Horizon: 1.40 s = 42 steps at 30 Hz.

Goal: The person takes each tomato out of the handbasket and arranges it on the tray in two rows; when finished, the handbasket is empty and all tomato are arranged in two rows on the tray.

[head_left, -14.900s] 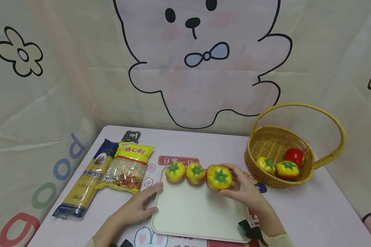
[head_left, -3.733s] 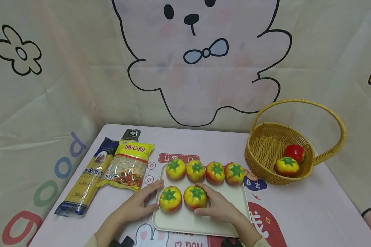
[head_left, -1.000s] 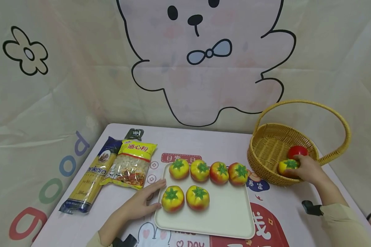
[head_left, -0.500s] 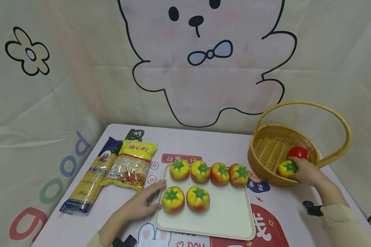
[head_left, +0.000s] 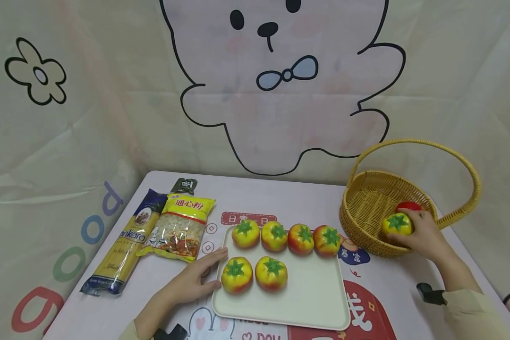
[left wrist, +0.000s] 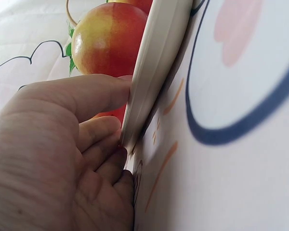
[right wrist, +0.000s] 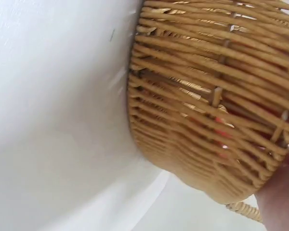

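Note:
In the head view my right hand (head_left: pixel 422 236) grips a yellow-and-red tomato (head_left: pixel 397 224) with a green star-shaped top, inside the wicker basket (head_left: pixel 365 198). A red fruit (head_left: pixel 409 206) lies behind it, partly hidden. My left hand (head_left: pixel 191 279) rests against the left edge of the cream tray (head_left: pixel 306 307), finger and thumb touching its rim. On the tray, several similar tomatoes (head_left: pixel 301 238) form a back row; two more, one of them a front tomato (head_left: pixel 271 274), sit before them. In the right wrist view, the basket wall (right wrist: pixel 207 106) hides the held tomato.
Left of the tray lie a long pasta packet (head_left: pixel 125 243), a yellow-topped macaroni bag (head_left: pixel 180 226) and a small dark sachet (head_left: pixel 184 185). The basket's tall handle (head_left: pixel 454 160) arches above the right hand. A printed cloth wall (head_left: pixel 280 118) stands behind the table.
My right hand went from the tray to the basket after setting down a tomato, then took hold of the tomato there and has lifted it slightly. The left hand stays at the tray.

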Available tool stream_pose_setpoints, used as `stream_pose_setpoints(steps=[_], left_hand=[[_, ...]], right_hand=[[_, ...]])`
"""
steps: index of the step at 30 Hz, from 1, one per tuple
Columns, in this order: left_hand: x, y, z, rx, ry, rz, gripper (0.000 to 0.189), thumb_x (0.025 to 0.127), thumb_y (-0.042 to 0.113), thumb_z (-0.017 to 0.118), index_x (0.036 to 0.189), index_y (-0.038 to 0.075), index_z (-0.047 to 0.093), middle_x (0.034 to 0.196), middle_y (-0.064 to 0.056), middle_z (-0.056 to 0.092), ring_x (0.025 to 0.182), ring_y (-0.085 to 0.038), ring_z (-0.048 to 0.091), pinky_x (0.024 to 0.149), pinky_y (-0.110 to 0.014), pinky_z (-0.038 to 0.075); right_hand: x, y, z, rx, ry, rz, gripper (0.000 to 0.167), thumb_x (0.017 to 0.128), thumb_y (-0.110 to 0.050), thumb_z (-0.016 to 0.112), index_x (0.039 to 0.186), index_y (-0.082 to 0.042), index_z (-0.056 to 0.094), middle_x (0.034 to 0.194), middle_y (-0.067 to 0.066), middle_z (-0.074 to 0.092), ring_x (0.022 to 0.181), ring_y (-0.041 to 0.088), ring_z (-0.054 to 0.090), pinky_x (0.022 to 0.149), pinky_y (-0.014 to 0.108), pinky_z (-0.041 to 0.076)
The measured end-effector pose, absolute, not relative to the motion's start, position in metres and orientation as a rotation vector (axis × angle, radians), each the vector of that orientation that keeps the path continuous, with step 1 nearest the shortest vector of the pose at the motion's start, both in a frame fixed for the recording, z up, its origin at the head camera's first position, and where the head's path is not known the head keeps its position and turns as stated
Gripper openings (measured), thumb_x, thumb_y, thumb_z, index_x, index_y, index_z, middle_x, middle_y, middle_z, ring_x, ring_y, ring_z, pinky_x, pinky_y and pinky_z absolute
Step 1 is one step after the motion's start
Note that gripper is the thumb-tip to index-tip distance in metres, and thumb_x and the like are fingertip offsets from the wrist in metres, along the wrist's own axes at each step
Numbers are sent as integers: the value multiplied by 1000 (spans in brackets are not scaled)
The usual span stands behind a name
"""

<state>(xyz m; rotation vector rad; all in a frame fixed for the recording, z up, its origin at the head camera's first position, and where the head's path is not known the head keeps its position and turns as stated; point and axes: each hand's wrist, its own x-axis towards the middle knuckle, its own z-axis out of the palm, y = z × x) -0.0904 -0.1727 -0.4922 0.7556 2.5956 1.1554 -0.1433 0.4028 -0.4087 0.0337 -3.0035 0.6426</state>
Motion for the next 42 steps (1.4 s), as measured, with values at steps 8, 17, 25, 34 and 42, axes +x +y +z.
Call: stream_pose_setpoints(steps=[8,17,25,34,42], left_hand=[[-89,-172,-493,736,2597,1157,66,85,35,67,144,23,41,152,7,35,141,-22,31,114,-51,28],[-89,-173,-494,744,2599,1155,65,85,36,67,144,24,41,152,7,35,141,-22,32,113,-52,29],[-89,-173,-495,740,2592,1155,65,85,37,66,144,24,41,152,8,34,141,-22,31,113,-52,29],[-91,-173,-493,740,2592,1160,65,85,35,66,144,24,41,153,8,33,141,-22,31,113,-52,29],[-90,-173,-490,723,2579,1160,65,85,35,66,144,23,41,153,8,33,142,-22,31,114,-52,28]], right_hand=[[-136,386,-394,146,-2851,690,80,78,-33,78,136,5,39,126,32,38,104,45,39,72,49,46],[-110,342,-377,176,-2768,834,80,77,-28,79,143,-6,38,128,25,43,104,29,43,69,5,36],[-80,301,-386,202,-2690,1014,76,76,-17,80,140,-9,41,127,16,46,100,-10,36,75,-3,39],[-57,258,-407,266,-2746,1228,75,76,-22,80,139,-11,42,136,12,50,108,-14,42,89,-3,34],[-50,240,-417,263,-2784,1342,76,75,-24,80,139,-11,42,143,15,41,113,-9,43,89,14,49]])
